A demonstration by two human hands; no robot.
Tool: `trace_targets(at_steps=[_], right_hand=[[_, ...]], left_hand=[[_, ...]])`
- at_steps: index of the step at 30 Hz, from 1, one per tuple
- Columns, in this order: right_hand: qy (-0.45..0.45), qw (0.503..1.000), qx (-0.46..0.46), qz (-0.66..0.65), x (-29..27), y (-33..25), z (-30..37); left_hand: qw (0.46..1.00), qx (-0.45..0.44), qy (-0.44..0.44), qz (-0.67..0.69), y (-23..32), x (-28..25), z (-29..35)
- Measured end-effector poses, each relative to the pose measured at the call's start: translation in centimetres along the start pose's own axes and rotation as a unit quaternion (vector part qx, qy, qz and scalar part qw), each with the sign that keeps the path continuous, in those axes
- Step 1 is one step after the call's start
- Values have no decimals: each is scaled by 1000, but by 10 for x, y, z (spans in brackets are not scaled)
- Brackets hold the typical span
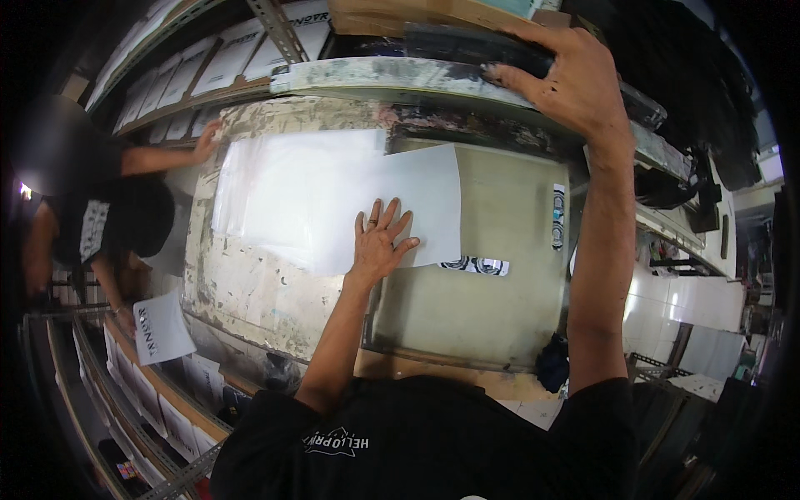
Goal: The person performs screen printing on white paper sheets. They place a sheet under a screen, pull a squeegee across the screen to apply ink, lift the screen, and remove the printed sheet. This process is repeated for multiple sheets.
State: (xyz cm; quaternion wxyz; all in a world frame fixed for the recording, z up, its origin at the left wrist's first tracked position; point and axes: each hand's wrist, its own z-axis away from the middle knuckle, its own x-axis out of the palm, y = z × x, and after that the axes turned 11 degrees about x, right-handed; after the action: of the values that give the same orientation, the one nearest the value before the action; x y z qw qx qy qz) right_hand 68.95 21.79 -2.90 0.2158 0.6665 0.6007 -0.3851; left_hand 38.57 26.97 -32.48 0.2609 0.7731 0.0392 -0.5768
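My left hand [385, 243] lies flat with its fingers spread on a white sheet [435, 196]. This sheet overlaps a larger white area [283, 187] on the paint-stained work board [233, 275] and part of a greenish-grey panel [500, 312] with a dark edge. At the far side, my right hand [575, 79] has its thumb and fingers around a long dark block [467, 46], which looks like a squeegee. The block lies along a paint-smeared pale bar [375, 73]. Part of my grip is hidden.
A co-worker's hand [208, 140] touches the board's far left corner; the co-worker's other hand holds a printed sheet [163, 329]. Racks with printed sheets [225, 62] stand far left and near left. Small patterned strips [558, 217] lie on the panel.
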Motion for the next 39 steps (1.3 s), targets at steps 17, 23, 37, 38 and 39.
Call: trace_targets(at_steps=[17, 23, 37, 38, 39], right_hand=[[-63, 994, 42, -75, -9, -4, -14], [-72, 994, 51, -71, -11, -6, -14], [-21, 998, 32, -59, 9, -38, 106], [-25, 996, 49, -67, 13, -45, 130], [-42, 995, 58, -73, 12, -55, 146]], left_hand=[[981, 157, -94, 58, 88, 111, -107], [980, 168, -88, 60, 95, 112, -97], [635, -48, 520, 570, 27, -92, -25], [655, -85, 515, 546, 27, -106, -11], [690, -138, 446, 553, 6, -98, 16]])
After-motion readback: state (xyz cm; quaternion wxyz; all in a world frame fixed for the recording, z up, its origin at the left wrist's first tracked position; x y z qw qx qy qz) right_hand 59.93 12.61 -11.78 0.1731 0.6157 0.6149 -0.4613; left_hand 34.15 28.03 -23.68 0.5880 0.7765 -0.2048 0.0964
